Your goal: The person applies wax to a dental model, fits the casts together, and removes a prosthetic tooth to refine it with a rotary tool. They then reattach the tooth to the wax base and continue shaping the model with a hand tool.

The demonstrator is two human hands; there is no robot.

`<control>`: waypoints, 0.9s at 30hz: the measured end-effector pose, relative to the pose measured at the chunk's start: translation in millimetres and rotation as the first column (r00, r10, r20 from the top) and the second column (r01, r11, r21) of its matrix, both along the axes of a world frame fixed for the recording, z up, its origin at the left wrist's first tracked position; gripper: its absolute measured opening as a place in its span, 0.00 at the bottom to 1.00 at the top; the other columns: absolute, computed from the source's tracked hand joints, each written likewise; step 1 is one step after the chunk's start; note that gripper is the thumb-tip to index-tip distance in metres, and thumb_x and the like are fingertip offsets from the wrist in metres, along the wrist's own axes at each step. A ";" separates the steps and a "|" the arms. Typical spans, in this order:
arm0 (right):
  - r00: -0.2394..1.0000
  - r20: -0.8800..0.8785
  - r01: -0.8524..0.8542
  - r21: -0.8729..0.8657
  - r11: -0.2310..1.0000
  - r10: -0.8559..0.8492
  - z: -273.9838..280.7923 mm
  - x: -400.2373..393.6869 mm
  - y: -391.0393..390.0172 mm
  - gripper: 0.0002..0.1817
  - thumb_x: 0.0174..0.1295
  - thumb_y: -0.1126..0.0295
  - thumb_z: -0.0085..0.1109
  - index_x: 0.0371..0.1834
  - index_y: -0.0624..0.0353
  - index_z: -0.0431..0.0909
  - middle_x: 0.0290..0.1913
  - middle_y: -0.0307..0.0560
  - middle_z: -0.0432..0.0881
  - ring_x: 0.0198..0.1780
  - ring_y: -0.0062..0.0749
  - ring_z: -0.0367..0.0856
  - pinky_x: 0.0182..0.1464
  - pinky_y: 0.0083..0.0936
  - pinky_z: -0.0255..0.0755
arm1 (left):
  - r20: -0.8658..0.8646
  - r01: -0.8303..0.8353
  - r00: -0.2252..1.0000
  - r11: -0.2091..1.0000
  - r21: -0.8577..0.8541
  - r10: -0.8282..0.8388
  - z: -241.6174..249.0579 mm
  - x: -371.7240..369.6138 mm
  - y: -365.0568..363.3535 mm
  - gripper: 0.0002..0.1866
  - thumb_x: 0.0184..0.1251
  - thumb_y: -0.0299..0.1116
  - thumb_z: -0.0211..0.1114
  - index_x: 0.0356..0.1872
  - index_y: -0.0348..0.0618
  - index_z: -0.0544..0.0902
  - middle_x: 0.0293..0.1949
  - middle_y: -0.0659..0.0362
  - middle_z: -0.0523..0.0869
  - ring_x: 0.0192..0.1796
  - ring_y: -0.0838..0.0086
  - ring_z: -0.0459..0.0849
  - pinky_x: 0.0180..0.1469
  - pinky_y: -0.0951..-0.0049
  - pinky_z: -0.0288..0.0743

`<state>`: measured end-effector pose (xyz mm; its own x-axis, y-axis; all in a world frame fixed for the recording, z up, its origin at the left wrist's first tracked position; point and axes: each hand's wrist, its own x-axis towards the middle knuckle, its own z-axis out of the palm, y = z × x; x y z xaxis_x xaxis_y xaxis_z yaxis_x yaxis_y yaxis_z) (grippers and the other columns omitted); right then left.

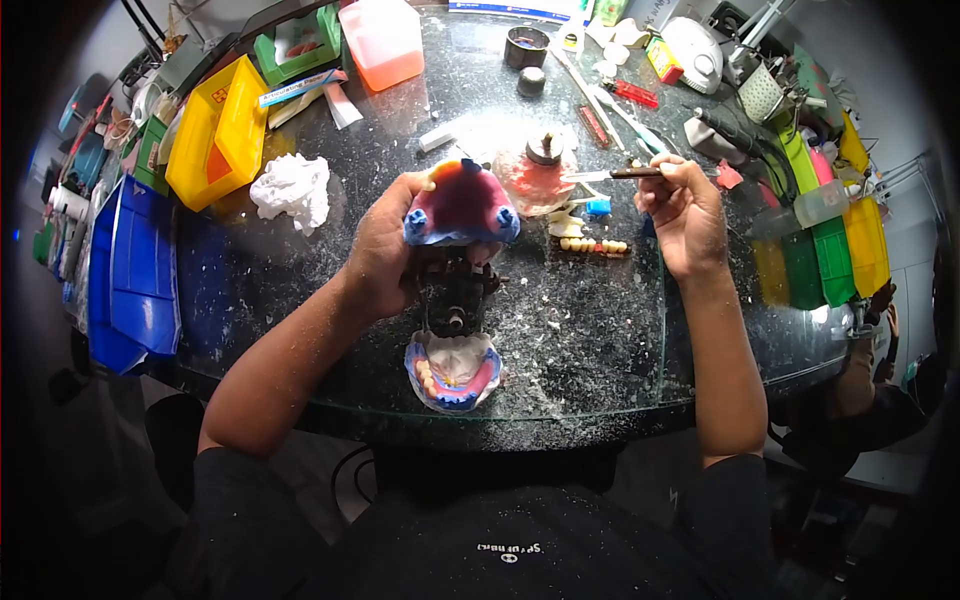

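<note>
My left hand (385,245) grips the raised upper half of a dental articulator (457,295), which bears an upper denture model (463,205) with pink wax and blue edges. Below it, near the bench's front edge, lies the lower denture model (455,372), with pale teeth along one side and blue wax at the front. In my right hand (685,220) is a wax knife (635,173), held by its dark handle with the blade pointing left. Its tip is close to a pink-stained round jar (530,180) with a dark metal top. A strip of artificial teeth (595,246) lies below the knife.
Crumpled white tissue (292,190) and a yellow bin (217,130) are at left, beyond a blue bin (135,275). A container of pink liquid (382,45) stands at the back. A red lighter (635,94) and green bins (832,260) are at right. White debris dusts the dark bench.
</note>
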<state>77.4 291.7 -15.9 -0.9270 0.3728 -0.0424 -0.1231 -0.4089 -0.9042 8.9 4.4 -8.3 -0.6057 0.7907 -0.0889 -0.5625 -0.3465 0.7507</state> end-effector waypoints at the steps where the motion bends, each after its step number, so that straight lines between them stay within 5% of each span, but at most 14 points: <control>1: 1.000 -0.002 -0.011 -0.007 1.000 0.011 -2.1 -0.3 2.8 0.08 0.59 0.72 0.53 0.35 0.66 0.78 0.28 0.47 0.81 0.29 0.26 0.79 0.33 0.23 0.73 | 0.001 -0.002 1.000 1.000 -0.017 0.002 -0.2 0.2 0.8 0.22 0.73 0.48 0.43 0.44 0.39 0.76 0.30 0.54 0.80 0.30 0.70 0.77 0.36 0.73 0.70; 15: 1.000 -0.003 0.028 -0.016 0.999 -0.028 -8.5 -2.6 5.2 0.07 0.58 0.72 0.53 0.33 0.65 0.79 0.29 0.47 0.81 0.28 0.27 0.79 0.33 0.24 0.74 | 0.157 -0.037 0.986 0.995 -0.093 0.052 2.7 0.1 3.0 0.26 0.74 0.50 0.37 0.38 0.39 0.78 0.25 0.55 0.79 0.30 0.68 0.75 0.35 0.72 0.68; 21: 1.000 -0.019 0.000 -0.002 1.000 0.000 -9.3 -2.4 7.0 0.08 0.59 0.72 0.53 0.33 0.65 0.78 0.29 0.48 0.81 0.29 0.26 0.79 0.33 0.24 0.74 | 0.068 -0.043 0.996 0.993 -0.111 0.051 -1.6 -0.5 1.6 0.26 0.73 0.52 0.38 0.39 0.40 0.77 0.27 0.55 0.79 0.30 0.68 0.75 0.35 0.71 0.68; 24: 0.992 -0.129 -0.013 -0.023 1.000 0.010 -1.6 -1.4 2.1 0.08 0.60 0.72 0.53 0.36 0.66 0.77 0.29 0.49 0.82 0.30 0.26 0.80 0.35 0.23 0.74 | 0.143 -0.003 0.990 0.997 -0.072 0.013 -3.4 1.2 2.2 0.27 0.73 0.54 0.38 0.39 0.40 0.77 0.27 0.55 0.78 0.31 0.68 0.75 0.34 0.72 0.69; 27: 0.969 -0.241 0.106 0.193 0.975 -0.058 23.2 1.7 -15.4 0.08 0.61 0.72 0.53 0.38 0.66 0.76 0.30 0.49 0.82 0.30 0.26 0.80 0.37 0.22 0.73 | 0.218 0.092 0.971 0.994 0.057 -0.102 -6.4 6.9 2.3 0.24 0.71 0.48 0.37 0.41 0.41 0.78 0.30 0.55 0.82 0.29 0.71 0.80 0.35 0.71 0.75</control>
